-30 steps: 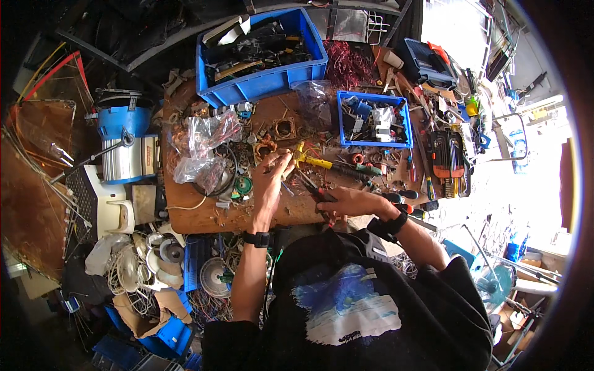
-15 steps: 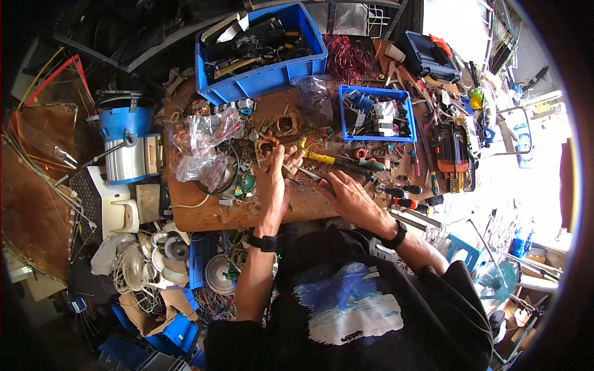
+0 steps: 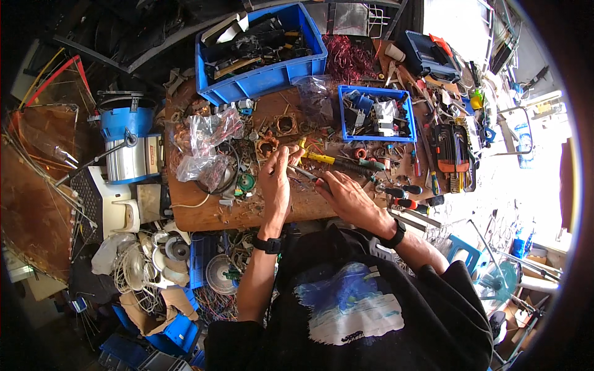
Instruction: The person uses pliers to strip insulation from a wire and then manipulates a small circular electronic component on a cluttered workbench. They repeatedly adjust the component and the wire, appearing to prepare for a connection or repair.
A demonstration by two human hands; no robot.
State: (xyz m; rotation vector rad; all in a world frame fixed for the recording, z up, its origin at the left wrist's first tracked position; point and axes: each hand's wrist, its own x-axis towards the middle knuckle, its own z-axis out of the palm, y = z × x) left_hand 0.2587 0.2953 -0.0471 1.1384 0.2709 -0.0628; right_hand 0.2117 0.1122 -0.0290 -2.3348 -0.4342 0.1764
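Over the table [image 3: 247,219], the right hand [image 3: 348,196] grips pliers [image 3: 304,173] slanting far-left, tips by the left hand [image 3: 276,180], whose grip cannot be told. The big bin [image 3: 266,87] holds dark scraps [image 3: 263,49], the small bin [image 3: 378,138] mixed parts [image 3: 383,114].

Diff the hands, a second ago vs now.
Right hand moved left and away from the body, bringing the pliers close to the left hand; contact unclear. Their previously spread handles are now mostly hidden. No visible release. Yellow-and-black tool and large blue crate stayed put.

Left hand [image 3: 275,182] and right hand [image 3: 348,196] curl close together.
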